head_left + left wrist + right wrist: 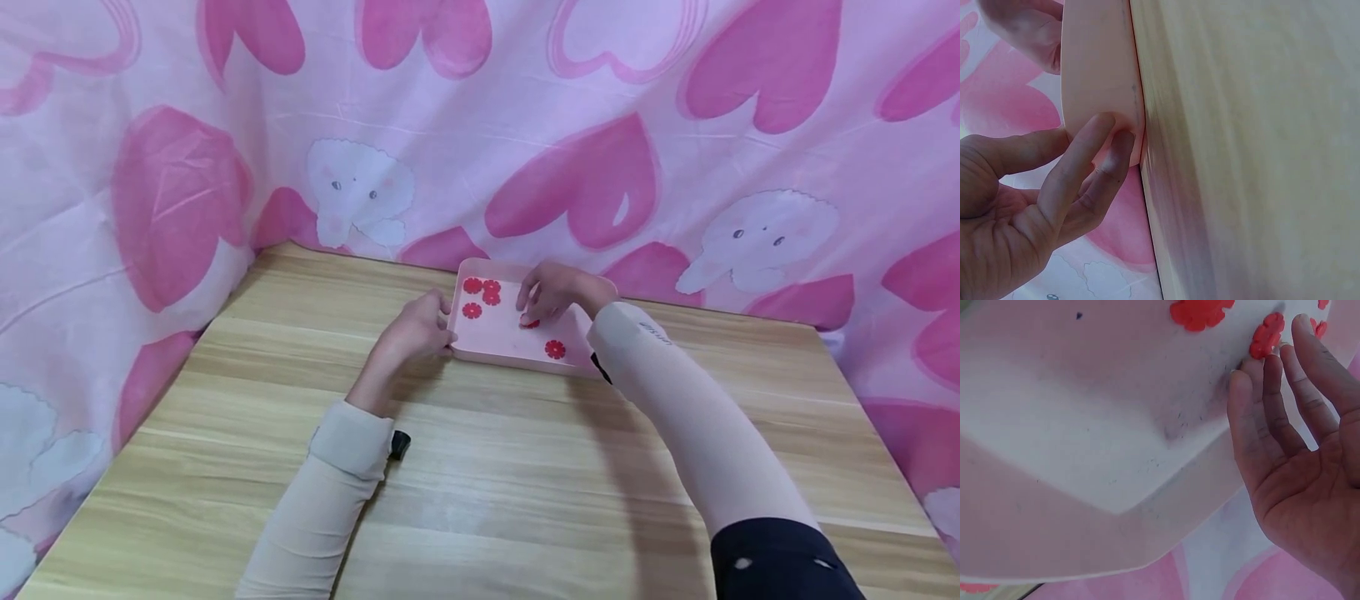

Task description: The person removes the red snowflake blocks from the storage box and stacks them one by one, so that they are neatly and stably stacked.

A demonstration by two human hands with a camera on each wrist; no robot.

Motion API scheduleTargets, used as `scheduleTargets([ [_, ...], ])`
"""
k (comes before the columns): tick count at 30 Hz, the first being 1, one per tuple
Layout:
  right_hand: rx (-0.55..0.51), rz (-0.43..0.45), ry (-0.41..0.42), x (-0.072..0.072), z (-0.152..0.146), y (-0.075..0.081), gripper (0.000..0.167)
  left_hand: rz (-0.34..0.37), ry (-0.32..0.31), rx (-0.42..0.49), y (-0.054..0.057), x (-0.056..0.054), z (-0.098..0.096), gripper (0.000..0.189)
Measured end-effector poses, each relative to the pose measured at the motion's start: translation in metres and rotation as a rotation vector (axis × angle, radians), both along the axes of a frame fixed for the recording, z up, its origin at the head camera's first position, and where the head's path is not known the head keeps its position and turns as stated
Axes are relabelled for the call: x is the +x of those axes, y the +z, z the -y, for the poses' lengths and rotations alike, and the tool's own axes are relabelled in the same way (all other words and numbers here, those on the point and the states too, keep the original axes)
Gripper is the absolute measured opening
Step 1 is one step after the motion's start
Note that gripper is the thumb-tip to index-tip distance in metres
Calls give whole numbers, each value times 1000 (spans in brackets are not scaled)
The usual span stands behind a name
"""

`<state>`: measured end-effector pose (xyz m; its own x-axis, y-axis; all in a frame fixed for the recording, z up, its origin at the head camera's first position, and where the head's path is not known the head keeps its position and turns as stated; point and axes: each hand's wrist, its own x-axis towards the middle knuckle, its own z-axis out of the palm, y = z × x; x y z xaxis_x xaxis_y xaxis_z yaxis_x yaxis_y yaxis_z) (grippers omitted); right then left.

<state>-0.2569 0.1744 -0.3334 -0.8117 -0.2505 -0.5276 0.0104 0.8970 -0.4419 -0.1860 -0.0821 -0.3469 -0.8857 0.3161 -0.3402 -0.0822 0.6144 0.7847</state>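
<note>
Shallow pink tray (498, 336) on the wooden tabletop (465, 492), near its far edge and close to the hanging heart-patterned cloth (570, 183). Open room is widest before the near rim, where the wood stretches towards me; further strips run to the left and right edges. My right forearm crosses the tray's right end. Within the low walls, four red flower-shaped pieces (472, 311) lie towards the left end, two of them touching or overlapping; a further red piece (555, 349) lies near the near wall. My left hand (416, 323) stands at the near left corner, its fingers loosely bent and apart, fingertips resting against the outer wall. My right hand (555, 290) reaches over the tray, its fingers mostly extended and partly spread; their tips touch, rather than enclose, the middle red piece (1267, 335), inside the tray.
</note>
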Motion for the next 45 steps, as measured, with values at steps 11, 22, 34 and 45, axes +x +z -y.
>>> scheduleTargets([
  [11,14,59,-22,-4,2,-5,22,11,-2,-5,4,0,-4,39],
  [22,56,-2,-12,-5,-6,-9,22,13,-16,-13,4,-3,-7,40],
  [34,45,-3,-25,-1,-7,-9,13,17,-21,-24,1,-4,-5,40],
  [45,-19,-6,-25,5,-18,-5,10,18,-28,-34,-2,-4,-2,40],
])
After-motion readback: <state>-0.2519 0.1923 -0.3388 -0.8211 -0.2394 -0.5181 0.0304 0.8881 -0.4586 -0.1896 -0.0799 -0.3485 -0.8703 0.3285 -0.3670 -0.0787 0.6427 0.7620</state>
